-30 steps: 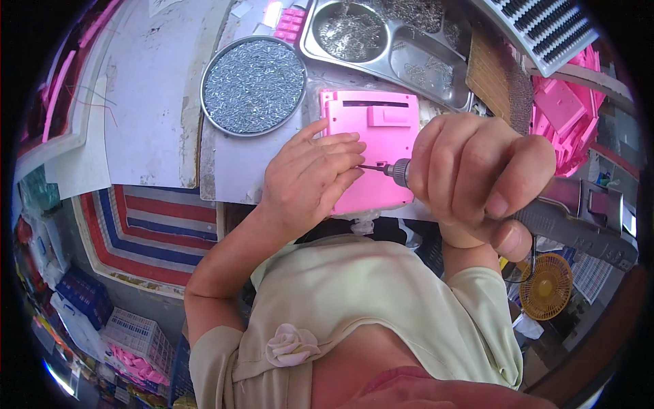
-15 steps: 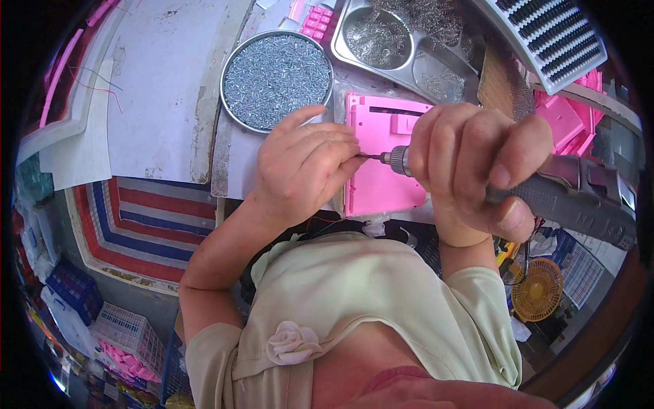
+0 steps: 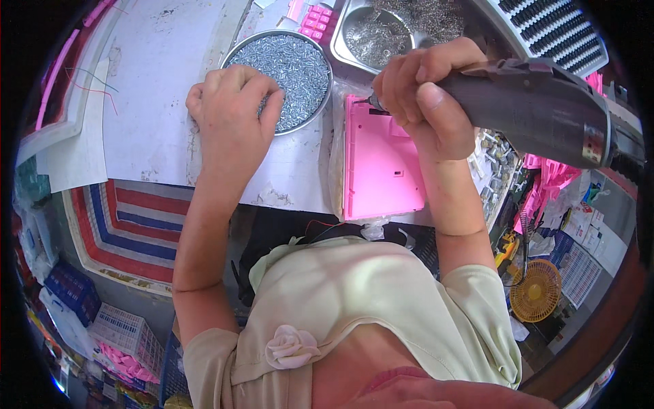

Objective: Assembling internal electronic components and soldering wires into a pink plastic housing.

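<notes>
Stained white worktable [image 3: 160, 129], pink casing [image 3: 381, 163], round dish [image 3: 331, 86], striped sheeting [image 3: 146, 213]

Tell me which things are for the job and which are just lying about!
For the job: electric screwdriver, held by the right grip; pink plastic casing beneath it; screws in the round dish, at the left grip.

Seemingly lying about: dark blue crate; white crate; striped fabric.

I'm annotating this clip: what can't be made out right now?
In the head view:
Left hand: most fingertips, hidden by the hand itself at the round tray.
Dark driver: tip too small to tell whether it touches the pink case.
Metal tray: partly behind the right hand and driver, top cut off by picture edge.
</notes>
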The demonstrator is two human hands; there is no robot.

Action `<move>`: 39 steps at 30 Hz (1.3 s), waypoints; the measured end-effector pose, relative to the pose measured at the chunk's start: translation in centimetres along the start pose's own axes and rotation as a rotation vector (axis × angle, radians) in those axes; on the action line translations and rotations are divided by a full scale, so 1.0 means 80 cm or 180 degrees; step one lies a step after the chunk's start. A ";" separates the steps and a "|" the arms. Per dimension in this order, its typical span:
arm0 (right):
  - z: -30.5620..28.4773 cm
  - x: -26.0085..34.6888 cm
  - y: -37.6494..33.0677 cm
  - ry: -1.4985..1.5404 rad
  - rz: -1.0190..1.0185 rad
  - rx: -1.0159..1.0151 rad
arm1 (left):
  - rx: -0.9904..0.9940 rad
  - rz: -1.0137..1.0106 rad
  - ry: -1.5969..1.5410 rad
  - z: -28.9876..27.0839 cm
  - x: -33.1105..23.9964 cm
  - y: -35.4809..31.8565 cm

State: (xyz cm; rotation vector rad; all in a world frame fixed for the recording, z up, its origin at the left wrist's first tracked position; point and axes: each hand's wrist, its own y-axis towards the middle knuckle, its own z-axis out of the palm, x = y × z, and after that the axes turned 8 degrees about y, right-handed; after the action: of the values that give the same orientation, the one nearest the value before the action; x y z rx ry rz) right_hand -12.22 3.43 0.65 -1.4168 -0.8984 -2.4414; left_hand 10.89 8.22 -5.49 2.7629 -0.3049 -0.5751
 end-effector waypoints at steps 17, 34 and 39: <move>0.025 0.012 -0.016 -0.0218 0.0189 0.0032 | -0.0273 0.0371 -0.1001 0.001 -0.017 -0.007; 0.049 0.047 -0.024 0.0468 -0.0416 0.0393 | -0.0517 0.0831 -0.1492 0.003 -0.072 -0.037; 0.060 0.049 -0.042 0.0529 -0.0231 0.0114 | -0.0201 0.1072 -0.1354 -0.011 -0.071 -0.038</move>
State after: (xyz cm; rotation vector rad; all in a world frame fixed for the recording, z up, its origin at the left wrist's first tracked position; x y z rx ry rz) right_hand -12.22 9.44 4.30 -1.1683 -0.9654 -2.5369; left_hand 6.55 12.77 -3.75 2.4277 -0.8100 -1.0508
